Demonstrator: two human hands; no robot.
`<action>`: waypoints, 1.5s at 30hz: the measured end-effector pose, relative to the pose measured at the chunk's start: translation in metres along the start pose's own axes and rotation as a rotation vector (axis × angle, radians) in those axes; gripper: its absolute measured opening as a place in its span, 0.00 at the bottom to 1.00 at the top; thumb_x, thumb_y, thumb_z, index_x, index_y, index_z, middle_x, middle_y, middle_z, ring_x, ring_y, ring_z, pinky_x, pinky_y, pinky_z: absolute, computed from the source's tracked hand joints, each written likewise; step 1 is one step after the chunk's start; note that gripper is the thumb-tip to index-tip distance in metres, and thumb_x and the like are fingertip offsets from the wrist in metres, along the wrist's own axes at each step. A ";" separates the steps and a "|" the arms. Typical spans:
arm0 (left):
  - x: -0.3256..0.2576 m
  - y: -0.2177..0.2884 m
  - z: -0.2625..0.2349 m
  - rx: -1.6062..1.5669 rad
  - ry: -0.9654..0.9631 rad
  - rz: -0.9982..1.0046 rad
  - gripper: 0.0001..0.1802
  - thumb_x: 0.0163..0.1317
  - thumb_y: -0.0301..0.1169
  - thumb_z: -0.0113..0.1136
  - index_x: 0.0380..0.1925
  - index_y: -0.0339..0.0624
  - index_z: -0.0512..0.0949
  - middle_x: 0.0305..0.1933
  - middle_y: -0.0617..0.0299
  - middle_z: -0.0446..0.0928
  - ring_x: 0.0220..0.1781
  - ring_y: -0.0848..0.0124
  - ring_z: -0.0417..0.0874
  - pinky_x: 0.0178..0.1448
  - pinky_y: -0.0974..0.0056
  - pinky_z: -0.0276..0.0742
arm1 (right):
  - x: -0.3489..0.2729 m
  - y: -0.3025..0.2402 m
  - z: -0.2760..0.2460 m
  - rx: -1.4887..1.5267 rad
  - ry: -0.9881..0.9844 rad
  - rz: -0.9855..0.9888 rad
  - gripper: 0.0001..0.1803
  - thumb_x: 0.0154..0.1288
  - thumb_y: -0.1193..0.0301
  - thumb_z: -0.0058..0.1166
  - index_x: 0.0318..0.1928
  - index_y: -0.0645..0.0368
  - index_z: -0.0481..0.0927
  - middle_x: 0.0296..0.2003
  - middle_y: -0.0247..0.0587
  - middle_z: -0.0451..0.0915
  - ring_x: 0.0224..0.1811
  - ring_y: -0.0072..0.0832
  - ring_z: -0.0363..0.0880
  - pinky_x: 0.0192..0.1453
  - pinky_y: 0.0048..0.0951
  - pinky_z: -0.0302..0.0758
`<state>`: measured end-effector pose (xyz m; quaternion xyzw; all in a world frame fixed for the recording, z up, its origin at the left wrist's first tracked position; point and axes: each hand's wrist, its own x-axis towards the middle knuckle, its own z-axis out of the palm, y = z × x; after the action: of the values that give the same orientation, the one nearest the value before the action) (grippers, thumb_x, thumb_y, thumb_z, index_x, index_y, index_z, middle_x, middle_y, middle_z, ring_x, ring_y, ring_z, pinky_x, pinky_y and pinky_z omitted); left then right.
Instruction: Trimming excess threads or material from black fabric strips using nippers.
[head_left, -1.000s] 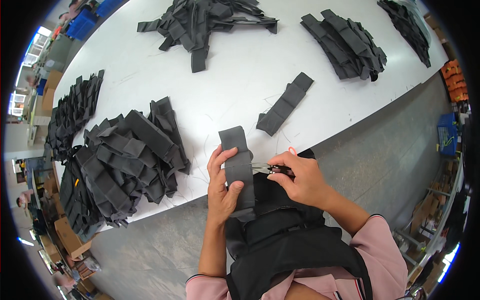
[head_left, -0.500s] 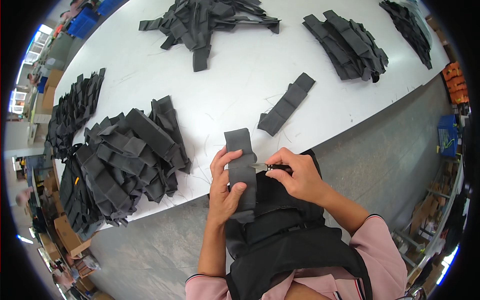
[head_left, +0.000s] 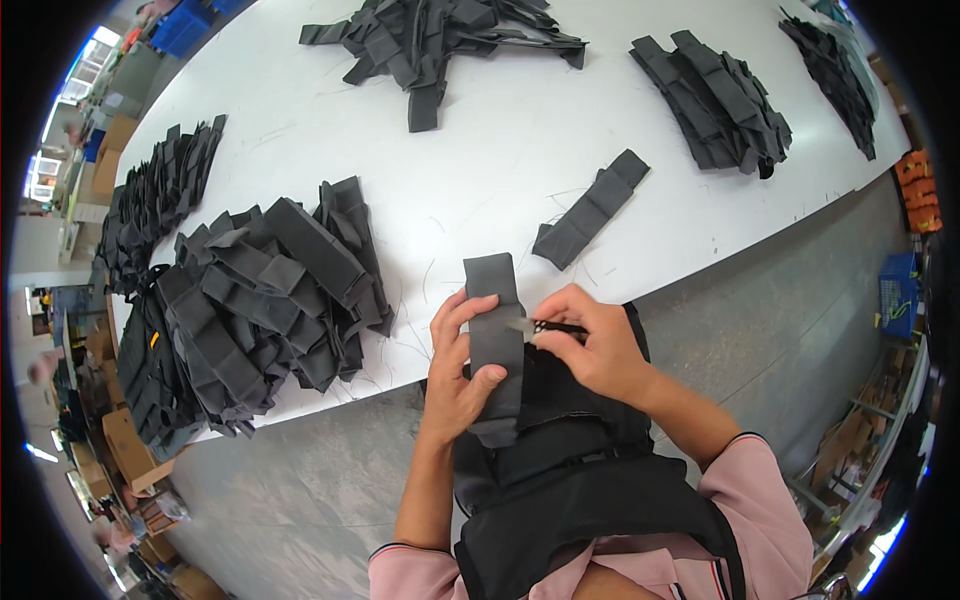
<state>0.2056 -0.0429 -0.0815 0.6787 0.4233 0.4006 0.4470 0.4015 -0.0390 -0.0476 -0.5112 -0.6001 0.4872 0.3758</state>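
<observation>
While the left grip (head_left: 458, 388) grasps the long, flat, dark grey fabric strip (head_left: 493, 338) by its left edge, one fingertip and the thumb bear on the upward face. The strip is positioned at the near edge of the smooth white counter (head_left: 430, 185), its length pointing away from the person. The right grip (head_left: 608, 352) is closed around the slim black-handled tool with a metallic tip (head_left: 562, 327); the tip sits at the strip's right edge, but blur prevents confirming contact. Handling: the strip is probably light, pliable, slightly stiff, not fragile and unlikely to slip. Hold point: left edge at mid-length, thumb flat, right edge exposed. A separate dark grey segmented fabric strip (head_left: 592, 210) lies beyond, on the counter.
</observation>
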 end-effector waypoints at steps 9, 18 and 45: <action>0.027 0.003 0.005 -0.425 0.265 -0.420 0.12 0.64 0.31 0.51 0.40 0.32 0.77 0.60 0.62 0.66 0.50 0.76 0.71 0.53 0.71 0.67 | -0.028 -0.002 0.001 0.156 0.094 0.093 0.14 0.56 0.77 0.60 0.43 0.63 0.73 0.27 0.38 0.77 0.30 0.19 0.77 0.35 0.20 0.73; 0.042 0.003 0.017 -0.539 0.279 -0.636 0.20 0.70 0.41 0.44 0.44 0.35 0.77 0.39 0.70 0.69 0.31 0.83 0.63 0.35 0.76 0.58 | -0.017 0.010 0.020 -0.434 0.052 -0.508 0.14 0.46 0.80 0.64 0.37 0.58 0.80 0.25 0.38 0.73 0.20 0.24 0.68 0.24 0.23 0.67; 0.004 0.032 0.024 -0.680 0.286 -0.651 0.11 0.60 0.26 0.59 0.42 0.34 0.76 0.39 0.64 0.79 0.40 0.79 0.76 0.45 0.73 0.71 | -0.006 0.010 0.004 -0.438 0.239 -0.376 0.15 0.49 0.74 0.63 0.40 0.57 0.79 0.24 0.36 0.75 0.22 0.32 0.74 0.24 0.28 0.69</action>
<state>0.2359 -0.0536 -0.0576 0.2652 0.5159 0.4450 0.6823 0.4017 -0.0452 -0.0582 -0.5137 -0.7263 0.2049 0.4080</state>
